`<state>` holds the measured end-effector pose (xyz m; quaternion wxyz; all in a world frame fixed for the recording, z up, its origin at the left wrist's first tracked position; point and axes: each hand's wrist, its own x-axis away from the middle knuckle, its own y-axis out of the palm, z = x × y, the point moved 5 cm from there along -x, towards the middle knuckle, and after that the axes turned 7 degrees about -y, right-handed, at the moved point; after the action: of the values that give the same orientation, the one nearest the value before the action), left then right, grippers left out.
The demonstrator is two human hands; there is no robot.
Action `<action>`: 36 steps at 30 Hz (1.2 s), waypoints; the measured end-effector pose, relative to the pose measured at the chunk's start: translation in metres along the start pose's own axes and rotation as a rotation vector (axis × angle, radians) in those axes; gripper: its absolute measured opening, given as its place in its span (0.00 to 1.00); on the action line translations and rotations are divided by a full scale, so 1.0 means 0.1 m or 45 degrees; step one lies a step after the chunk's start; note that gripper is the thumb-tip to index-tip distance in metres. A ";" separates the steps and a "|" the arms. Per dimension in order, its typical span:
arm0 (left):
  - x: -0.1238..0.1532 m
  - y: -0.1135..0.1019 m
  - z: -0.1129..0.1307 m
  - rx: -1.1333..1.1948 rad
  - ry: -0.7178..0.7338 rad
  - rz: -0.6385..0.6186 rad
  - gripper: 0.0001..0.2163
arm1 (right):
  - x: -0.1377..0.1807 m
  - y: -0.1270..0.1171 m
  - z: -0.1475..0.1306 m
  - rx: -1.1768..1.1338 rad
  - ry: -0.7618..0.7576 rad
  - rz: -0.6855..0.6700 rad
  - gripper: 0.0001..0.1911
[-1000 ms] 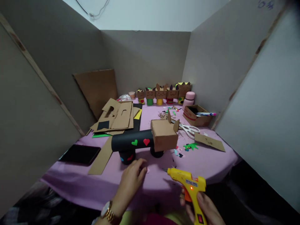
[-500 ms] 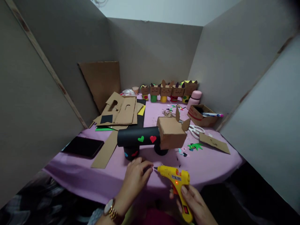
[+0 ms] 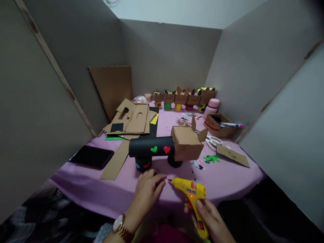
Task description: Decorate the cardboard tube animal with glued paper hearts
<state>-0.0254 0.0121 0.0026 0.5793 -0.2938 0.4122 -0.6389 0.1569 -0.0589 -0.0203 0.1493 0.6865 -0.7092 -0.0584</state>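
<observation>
My right hand is wrapped round the handle of a yellow glue gun, its small light glowing orange. The nozzle points left, close to the fingertips of my left hand. Thumb and forefinger there are pinched together; whatever they hold is too small to make out. Just beyond my hands stands a craft animal with a black tube body, black tube legs and a cardboard box head with two pointed ears. Green and red paper hearts sit on its body, blue and red ones on a leg.
At left lie a dark tablet, a cardboard strip and stacked cardboard. White-handled scissors, green paper scraps and an open box with pens are at right. A pink bottle and several box-headed figures stand behind.
The view has shifted slightly, so everything sits a little further right. My hands keep nearly the same pose, with the glue gun's nozzle still close to my left fingertips.
</observation>
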 end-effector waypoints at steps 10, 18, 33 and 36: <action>0.01 0.00 -0.01 0.018 0.037 0.003 0.10 | 0.00 0.00 0.03 0.015 0.031 0.007 0.26; 0.02 -0.02 0.00 0.007 0.029 0.007 0.11 | 0.01 0.01 0.01 0.057 0.051 -0.031 0.26; 0.04 -0.02 0.00 0.012 0.009 0.001 0.11 | -0.01 0.04 0.06 0.165 -0.008 -0.045 0.23; 0.04 -0.03 0.01 0.005 0.003 0.001 0.11 | -0.02 0.04 0.04 0.183 -0.001 -0.043 0.23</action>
<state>-0.0267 0.0077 0.0050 0.5797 -0.2919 0.4116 -0.6398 0.1523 -0.0576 -0.0236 0.0983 0.7073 -0.6999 -0.0103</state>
